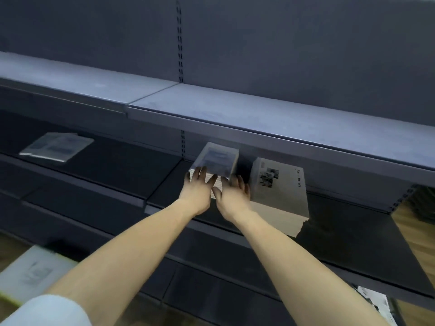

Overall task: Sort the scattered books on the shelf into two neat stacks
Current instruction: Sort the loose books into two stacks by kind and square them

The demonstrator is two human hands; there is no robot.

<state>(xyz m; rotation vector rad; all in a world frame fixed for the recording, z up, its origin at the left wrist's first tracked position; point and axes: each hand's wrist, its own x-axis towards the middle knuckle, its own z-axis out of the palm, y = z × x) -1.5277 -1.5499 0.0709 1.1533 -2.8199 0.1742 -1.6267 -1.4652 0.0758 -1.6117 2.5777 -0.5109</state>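
Note:
On the dark middle shelf [113,165] a stack of books [217,160] with a blue-grey cover on top sits under the upper shelf. My left hand [196,188] lies with straight fingers on the stack's near left edge. My right hand [233,192] touches its near right side, fingers extended. Just to the right stands a taller stack [280,191] topped by a grey cover with dark pictures. A single flat book [56,147] lies far left on the same shelf. The picture is blurred.
The grey upper shelf [259,114] overhangs the stacks closely. A pale book [33,274] lies on a lower level at the bottom left, and printed paper [372,300] shows at the bottom right. Wooden floor [419,238] is visible at the right.

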